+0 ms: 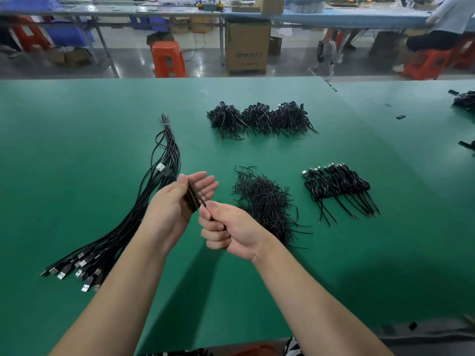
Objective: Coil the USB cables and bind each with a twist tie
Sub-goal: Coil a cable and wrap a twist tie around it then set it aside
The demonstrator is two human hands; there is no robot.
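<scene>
- Item in hand: one USB cable, black, being wound in several turns around the left hand; the turns are lying side by side across the palm, crossing the line of the fingers.
- Left hand: fingers are extending straight and close together, pointing up and to the right, serving as the former for the coil; the thumb is lying against the turns on the near side.
- Right hand: fingers are curling into a fist, thumb and forefinger pinching the free run of the cable just beside the left palm, on its lower right.
- Key relation: the short taut length is running from the coil down and right into the right-hand pinch; judging by this, the next turn is calling for the right hand to carry the cable around the left fingers again.
- Twist ties: loose black heap lying just right of the right hand, so that hand is the nearer one for picking a tie.
- Uncoiled cables: long bundle lying on the green table left of the hands, plugs toward the near edge.
- Bound coils: sitting in a row further right.
</scene>
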